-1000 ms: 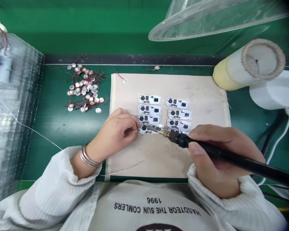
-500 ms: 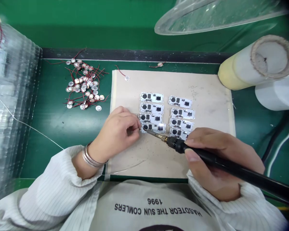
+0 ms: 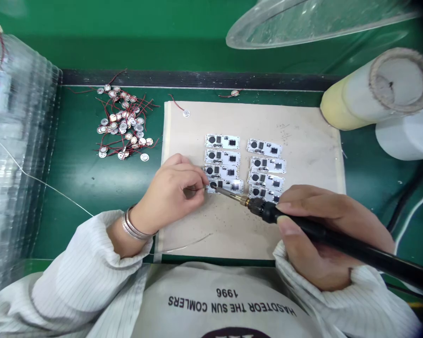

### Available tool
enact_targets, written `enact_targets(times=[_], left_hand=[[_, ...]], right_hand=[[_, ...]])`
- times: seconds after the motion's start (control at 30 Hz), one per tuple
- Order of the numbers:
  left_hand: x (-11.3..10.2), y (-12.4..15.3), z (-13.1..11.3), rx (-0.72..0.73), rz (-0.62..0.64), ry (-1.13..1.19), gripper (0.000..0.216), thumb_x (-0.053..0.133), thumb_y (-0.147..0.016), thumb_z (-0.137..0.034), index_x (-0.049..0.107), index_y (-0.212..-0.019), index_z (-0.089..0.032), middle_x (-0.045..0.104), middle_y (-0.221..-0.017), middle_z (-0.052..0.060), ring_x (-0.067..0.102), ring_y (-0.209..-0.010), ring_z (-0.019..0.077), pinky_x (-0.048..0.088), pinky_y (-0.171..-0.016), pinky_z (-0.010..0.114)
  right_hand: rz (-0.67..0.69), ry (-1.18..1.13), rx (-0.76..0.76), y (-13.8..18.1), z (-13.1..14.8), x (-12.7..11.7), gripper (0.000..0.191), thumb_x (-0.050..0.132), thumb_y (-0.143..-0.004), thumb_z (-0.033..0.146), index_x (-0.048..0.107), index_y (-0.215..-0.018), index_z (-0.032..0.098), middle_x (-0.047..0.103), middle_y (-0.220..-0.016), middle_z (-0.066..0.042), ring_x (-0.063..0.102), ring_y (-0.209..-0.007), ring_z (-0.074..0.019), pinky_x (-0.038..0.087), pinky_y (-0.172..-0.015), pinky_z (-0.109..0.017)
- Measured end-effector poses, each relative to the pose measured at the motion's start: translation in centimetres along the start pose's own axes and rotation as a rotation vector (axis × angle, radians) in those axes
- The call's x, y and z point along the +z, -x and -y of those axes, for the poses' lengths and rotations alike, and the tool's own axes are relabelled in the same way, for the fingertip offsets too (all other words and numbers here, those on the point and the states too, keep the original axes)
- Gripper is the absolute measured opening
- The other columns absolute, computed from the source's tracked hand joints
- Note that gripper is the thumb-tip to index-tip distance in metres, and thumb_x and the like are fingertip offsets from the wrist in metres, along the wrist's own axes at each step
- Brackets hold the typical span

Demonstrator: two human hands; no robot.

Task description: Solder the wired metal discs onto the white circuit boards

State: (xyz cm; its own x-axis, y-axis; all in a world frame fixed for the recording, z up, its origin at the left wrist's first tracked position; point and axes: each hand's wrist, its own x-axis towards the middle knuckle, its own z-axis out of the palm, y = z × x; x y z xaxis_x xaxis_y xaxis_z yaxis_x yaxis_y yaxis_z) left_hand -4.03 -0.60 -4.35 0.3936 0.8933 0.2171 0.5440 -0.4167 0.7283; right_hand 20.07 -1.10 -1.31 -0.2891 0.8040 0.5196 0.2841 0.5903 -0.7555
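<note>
My right hand (image 3: 333, 230) grips a black soldering iron (image 3: 310, 227) like a pen, its metal tip angled left onto the lowest circuit board (image 3: 237, 186) of the left column. At that board's left end, my left hand (image 3: 178, 185) is closed in a pinch. A thin wire (image 3: 194, 189) shows between its fingertips; whatever else sits inside the hand is hidden. Above lie more white boards (image 3: 222, 142) with black round parts and chips. A second column of boards (image 3: 264, 148) stands to the right, its lowest one partly covered by the iron.
A beige work sheet (image 3: 303, 141) lies under the boards. Left of it is a pile of small metal discs with red wires (image 3: 123, 124). Solder wire (image 3: 186, 245) crosses the sheet's front. Clear plastic trays (image 3: 17, 164) stack at left; a whitish-yellow cylinder (image 3: 352, 98) leans at right.
The soldering iron and my right hand have shifted slightly right and the iron's tip a little up. My left fingertips have moved marginally closer over the same board. The boards keep their arrangement.
</note>
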Motion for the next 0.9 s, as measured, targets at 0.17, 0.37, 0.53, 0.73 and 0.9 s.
enact_targets(times=[0.17,0.37,0.53,0.73,0.9], left_hand=[[0.0,-0.1,0.1,-0.005,0.006,-0.013,0.017,0.063,-0.074,-0.004,0.058,-0.065,-0.017,0.075,-0.084,-0.003,0.059,-0.073,0.0141,0.044,-0.079,0.035],[0.1,-0.1,0.1,-0.006,0.006,-0.029,0.019,0.062,-0.072,-0.001,0.056,-0.064,-0.017,0.075,-0.084,-0.003,0.059,-0.072,0.0134,0.044,-0.078,0.034],[0.2,-0.1,0.1,-0.033,0.001,-0.032,0.019,0.061,-0.071,-0.001,0.055,-0.063,-0.017,0.075,-0.081,-0.002,0.06,-0.073,0.0149,0.045,-0.078,0.034],[0.2,-0.1,0.1,-0.04,0.003,-0.037,0.019,0.061,-0.071,-0.001,0.055,-0.064,-0.018,0.075,-0.081,-0.002,0.06,-0.074,0.0156,0.046,-0.079,0.035],[0.2,-0.1,0.1,-0.038,0.008,-0.052,0.019,0.061,-0.071,-0.001,0.055,-0.064,-0.017,0.075,-0.081,-0.001,0.06,-0.074,0.0154,0.047,-0.079,0.035]], right_hand=[[0.02,0.056,0.014,-0.5,0.6,0.1,0.025,0.064,-0.067,0.003,0.061,-0.086,0.019,0.06,-0.064,0.002,0.06,-0.053,-0.0138,0.051,-0.044,-0.027],[0.073,0.137,0.051,-0.4,1.2,0.0,0.02,0.066,-0.072,0.006,0.061,-0.085,0.02,0.062,-0.066,0.001,0.065,-0.058,-0.0149,0.056,-0.05,-0.027],[0.103,0.129,0.051,-0.5,1.2,-0.2,0.021,0.067,-0.072,0.005,0.061,-0.086,0.019,0.064,-0.067,-0.001,0.064,-0.057,-0.0154,0.056,-0.048,-0.027],[0.12,0.111,0.03,-0.5,1.1,-0.1,0.019,0.067,-0.072,0.005,0.061,-0.086,0.018,0.062,-0.064,-0.001,0.063,-0.056,-0.015,0.055,-0.046,-0.026],[0.145,0.132,0.042,-0.6,1.2,-0.3,0.019,0.066,-0.072,0.006,0.061,-0.086,0.019,0.062,-0.065,-0.001,0.064,-0.055,-0.0148,0.055,-0.046,-0.025]])
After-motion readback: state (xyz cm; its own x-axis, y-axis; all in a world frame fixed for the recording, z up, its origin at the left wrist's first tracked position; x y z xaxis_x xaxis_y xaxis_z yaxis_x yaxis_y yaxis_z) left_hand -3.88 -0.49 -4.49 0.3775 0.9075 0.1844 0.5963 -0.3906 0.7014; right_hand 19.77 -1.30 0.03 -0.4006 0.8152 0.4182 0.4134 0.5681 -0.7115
